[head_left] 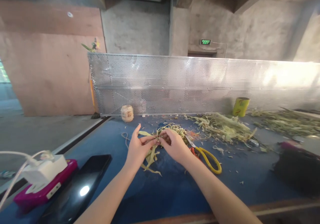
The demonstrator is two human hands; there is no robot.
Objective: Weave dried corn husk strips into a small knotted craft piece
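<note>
Both hands meet over the blue tabletop [155, 197], pinching a bundle of pale green dried plant strips [151, 155]. My left hand [138, 147] has thumb and fingertips closed on the strips from the left. From the right, my right hand [175, 145] pinches the same strips, its fingertips close to the left ones. Loose strip ends hang below the fingers. Behind the hands lies a small heap of dried plant bits [176, 129]. Yellow-handled scissors [208, 160] rest just right of my right hand, blades partly among the bits. The exact grip point is partly hidden by the fingers.
A ball of twine [127, 113] stands back left. A pile of dried leaves [225, 125] and a yellow-green can [241, 106] are at right, before a perforated metal screen [160, 84]. A phone [82, 180] and a magenta power strip [47, 192] with a white charger lie front left.
</note>
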